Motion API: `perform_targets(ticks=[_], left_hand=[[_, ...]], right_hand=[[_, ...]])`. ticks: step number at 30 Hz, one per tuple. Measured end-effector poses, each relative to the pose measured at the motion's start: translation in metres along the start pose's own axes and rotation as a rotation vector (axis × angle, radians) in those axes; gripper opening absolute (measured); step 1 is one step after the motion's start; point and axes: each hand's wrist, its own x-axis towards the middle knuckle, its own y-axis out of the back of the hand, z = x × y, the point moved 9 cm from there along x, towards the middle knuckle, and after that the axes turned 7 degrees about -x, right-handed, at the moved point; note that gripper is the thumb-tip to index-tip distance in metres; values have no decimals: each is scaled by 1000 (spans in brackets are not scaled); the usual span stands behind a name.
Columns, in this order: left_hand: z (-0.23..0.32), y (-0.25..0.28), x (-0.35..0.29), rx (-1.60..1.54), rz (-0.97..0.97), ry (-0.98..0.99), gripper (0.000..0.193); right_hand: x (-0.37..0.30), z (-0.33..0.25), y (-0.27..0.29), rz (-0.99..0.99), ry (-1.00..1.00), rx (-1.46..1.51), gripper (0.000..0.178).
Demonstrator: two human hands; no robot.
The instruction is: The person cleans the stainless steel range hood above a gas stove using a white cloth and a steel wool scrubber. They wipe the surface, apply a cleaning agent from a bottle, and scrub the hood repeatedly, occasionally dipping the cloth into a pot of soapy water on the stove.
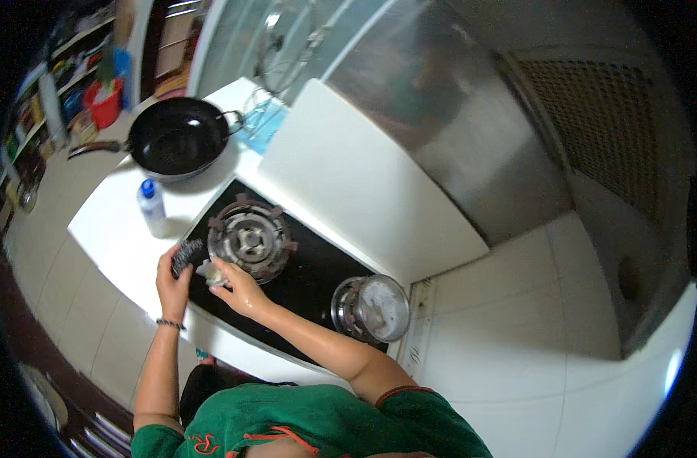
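My left hand (172, 287), with a dark beaded bracelet at its wrist, is closed on a grey, curly steel wool scrubber (185, 257). Close beside it, my right hand (241, 291) pinches a small whitish-grey piece (208, 273), too blurred for its kind to show. Both hands are over the front left edge of the black gas stove (306, 286). Just beyond them is the left burner (249, 238) with its brownish pan support. A translucent bottle (153, 214) with a blue cap stands on the white counter (108, 229) near my left hand.
A black wok (176, 139) sits at the counter's far left, its handle sticking out past the edge. At the right burner rests a round metal pan (384, 308), tilted. Behind the stove leans a white panel (363, 183). A wire rack (276, 91) stands at the back.
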Motion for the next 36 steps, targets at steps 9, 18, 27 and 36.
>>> perform_targets(ticks=[9, 18, 27, 36], left_hand=[[221, -138, 13, -192, -559, -516, 75], [227, -164, -9, -298, -764, -374, 54], [191, -159, -10, -259, -871, -255, 41], [176, -155, -3, -352, -817, -108, 34]], right_hand=[[-39, -119, 234, 590, 278, 318, 48], [-170, -415, 403, 1458, 896, -1803, 36], [-108, -383, 462, 1464, 669, -2210, 32], [-118, -392, 464, 1463, 811, -2234, 30]])
